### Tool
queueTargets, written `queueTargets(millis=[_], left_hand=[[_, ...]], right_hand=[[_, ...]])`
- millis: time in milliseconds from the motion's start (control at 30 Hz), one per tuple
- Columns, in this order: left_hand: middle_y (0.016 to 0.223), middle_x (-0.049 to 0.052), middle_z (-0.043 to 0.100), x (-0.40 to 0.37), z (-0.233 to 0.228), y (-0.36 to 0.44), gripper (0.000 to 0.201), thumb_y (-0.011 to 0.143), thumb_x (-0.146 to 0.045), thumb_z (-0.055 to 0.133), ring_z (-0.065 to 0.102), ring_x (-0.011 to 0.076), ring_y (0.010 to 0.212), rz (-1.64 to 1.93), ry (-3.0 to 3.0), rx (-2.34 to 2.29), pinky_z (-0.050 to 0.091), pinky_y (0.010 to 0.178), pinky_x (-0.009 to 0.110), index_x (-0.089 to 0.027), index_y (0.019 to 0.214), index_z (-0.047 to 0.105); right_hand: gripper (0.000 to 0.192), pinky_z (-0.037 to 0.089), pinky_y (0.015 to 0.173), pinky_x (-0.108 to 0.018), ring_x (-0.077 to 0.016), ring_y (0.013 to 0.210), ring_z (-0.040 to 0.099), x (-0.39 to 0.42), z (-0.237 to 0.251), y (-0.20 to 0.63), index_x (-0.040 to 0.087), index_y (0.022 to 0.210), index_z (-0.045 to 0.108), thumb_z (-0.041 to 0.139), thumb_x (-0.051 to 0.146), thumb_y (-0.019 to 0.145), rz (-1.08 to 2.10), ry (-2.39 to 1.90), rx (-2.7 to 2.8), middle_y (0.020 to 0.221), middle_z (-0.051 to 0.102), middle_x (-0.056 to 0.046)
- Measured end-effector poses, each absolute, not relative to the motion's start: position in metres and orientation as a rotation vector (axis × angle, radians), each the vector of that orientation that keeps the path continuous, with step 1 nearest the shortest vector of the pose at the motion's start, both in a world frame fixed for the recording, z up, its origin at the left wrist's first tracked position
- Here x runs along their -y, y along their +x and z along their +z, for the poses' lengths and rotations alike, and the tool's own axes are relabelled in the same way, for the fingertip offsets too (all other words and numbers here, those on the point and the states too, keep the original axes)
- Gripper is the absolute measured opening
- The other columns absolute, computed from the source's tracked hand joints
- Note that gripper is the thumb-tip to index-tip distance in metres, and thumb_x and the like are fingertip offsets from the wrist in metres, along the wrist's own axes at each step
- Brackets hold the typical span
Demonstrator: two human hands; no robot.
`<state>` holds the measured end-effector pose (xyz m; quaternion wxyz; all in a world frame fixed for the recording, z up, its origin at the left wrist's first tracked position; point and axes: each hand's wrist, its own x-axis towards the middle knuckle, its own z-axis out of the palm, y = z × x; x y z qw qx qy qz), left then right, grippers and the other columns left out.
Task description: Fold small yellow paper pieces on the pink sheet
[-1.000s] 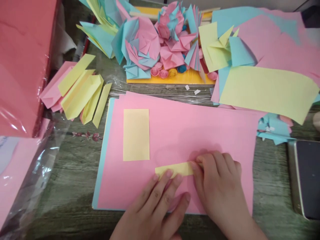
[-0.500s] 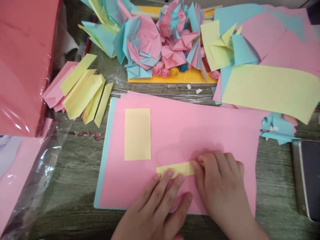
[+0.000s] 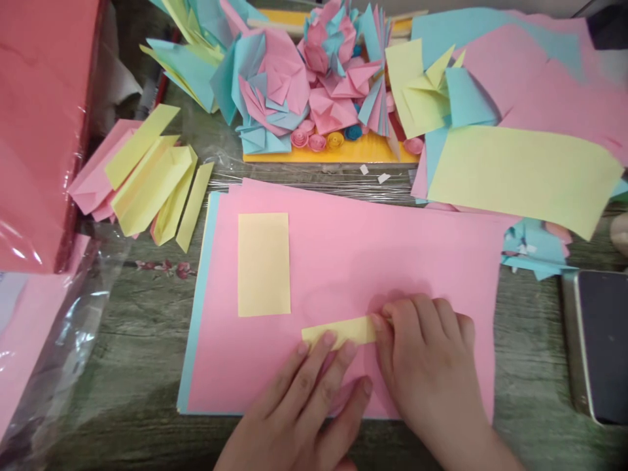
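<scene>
A narrow yellow paper strip (image 3: pixel 356 331), apparently folded, lies slantwise on a stack of pink paper (image 3: pixel 392 255). My left hand (image 3: pixel 304 399) rests with fingers spread, its fingertips pressing the strip's lower edge. At the strip's right end, my right hand (image 3: pixel 426 360) is closed, pinching the paper between thumb and bent forefinger; that end is hidden beneath the fingers. A flat pale-yellow paper rectangle (image 3: pixel 263 264) sits on the left part of the pink stack, apart from both hands.
Folded yellow strips (image 3: pixel 152 186) lie at the upper left beside a red wrapped pack (image 3: pixel 39 131). Pink and blue paper flowers (image 3: pixel 284 78) stand on a yellow board (image 3: pixel 324 156). Loose coloured sheets (image 3: pixel 520 173) cover the upper right. A phone-like dark object (image 3: pixel 601 347) lies at the right edge.
The whole view has shifted slightly, so things appear a little further left. Both hands keep the same hold on the yellow strip, with hardly any movement against the paper.
</scene>
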<state>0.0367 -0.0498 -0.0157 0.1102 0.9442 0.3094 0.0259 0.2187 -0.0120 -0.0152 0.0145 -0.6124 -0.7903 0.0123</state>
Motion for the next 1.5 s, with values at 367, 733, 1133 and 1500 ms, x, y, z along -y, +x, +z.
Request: queueTargets(millis=[367, 733, 1133, 1500], left_hand=[[0.133, 0.015, 0.043, 0.0506, -0.0177, 0.0373, 0.060, 0.084, -0.058, 0.038, 0.040, 0.0318, 0.122, 0.072, 2.776, -0.925, 0.010, 0.105, 0.048, -0.019, 0.131, 0.039], [0.134, 0.014, 0.042, 0.0558, -0.0162, 0.0390, 0.060, 0.085, -0.059, 0.031, 0.039, 0.0331, 0.122, 0.033, 2.770, -0.951, 0.008, 0.104, 0.050, -0.021, 0.131, 0.039], [0.128, 0.017, 0.049, 0.0522, -0.0151, 0.0402, 0.064, 0.083, -0.062, 0.034, 0.041, 0.0321, 0.122, 0.027, 2.817, -0.893, 0.009, 0.104, 0.047, -0.017, 0.128, 0.040], [0.143, 0.007, 0.030, 0.0557, -0.0164, 0.0424, 0.064, 0.085, -0.062, 0.028, 0.029, 0.0328, 0.127, 0.003, 2.773, -0.993, 0.016, 0.102, 0.044, -0.022, 0.133, 0.036]], right_hand=[[0.012, 0.027, 0.063, -0.035, -0.0221, 0.068, 0.039, 0.0123, -0.0156, 0.2180, 0.021, 0.074, 0.045, 0.046, 0.024, 0.085, 0.003, -1.926, 2.477, 0.071, 0.050, -0.005], [0.011, 0.027, 0.063, -0.035, -0.0221, 0.069, 0.039, 0.0131, -0.0140, 0.2182, 0.020, 0.075, 0.045, 0.045, 0.025, 0.085, -0.010, -1.924, 2.490, 0.071, 0.050, -0.005], [0.011, 0.027, 0.064, -0.035, -0.0220, 0.070, 0.040, 0.0127, -0.0152, 0.2166, 0.020, 0.075, 0.047, 0.047, 0.025, 0.085, -0.037, -1.938, 2.494, 0.072, 0.051, -0.005], [0.011, 0.026, 0.065, -0.034, -0.0205, 0.071, 0.040, 0.0148, -0.0136, 0.2202, 0.019, 0.078, 0.047, 0.046, 0.027, 0.086, 0.055, -1.953, 2.440, 0.074, 0.051, -0.004]])
